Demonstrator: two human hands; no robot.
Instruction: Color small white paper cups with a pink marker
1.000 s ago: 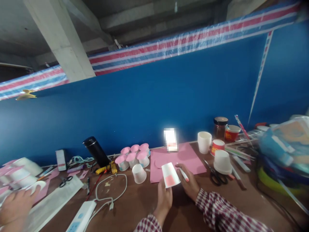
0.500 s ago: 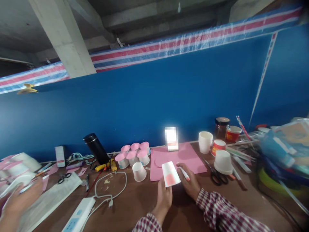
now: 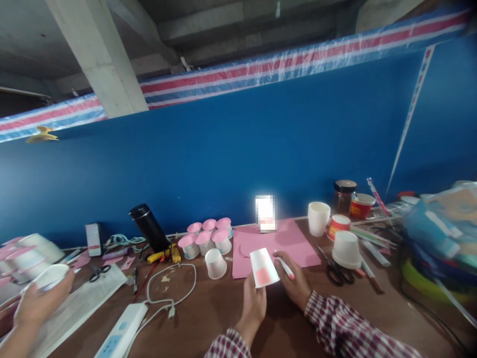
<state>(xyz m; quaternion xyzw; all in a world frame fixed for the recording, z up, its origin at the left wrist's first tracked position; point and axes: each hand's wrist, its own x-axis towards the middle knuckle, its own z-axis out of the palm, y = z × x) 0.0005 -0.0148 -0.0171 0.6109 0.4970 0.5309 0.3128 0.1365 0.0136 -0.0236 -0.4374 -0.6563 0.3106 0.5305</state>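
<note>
My left hand grips a white paper cup by its lower side; the cup is tilted and carries a pinkish-orange patch. In my right hand is a white marker pen with an orange-red end, held close to the right side of the cup. Sheets of pink paper lie flat just behind both hands. Left of the cup, an upside-down white paper cup stands on the table. Behind it are several cups with pink tops, grouped together.
At the left, another person's hand holds a white cup. A power strip and white cable lie front left, a black bottle behind. Scissors, an upturned white tub and a bag-filled basket stand at the right.
My hands keep almost the same pose with the cup and the marker pen. At the left, the other person's hand has turned the white cup more upright, and their pen no longer shows clearly.
</note>
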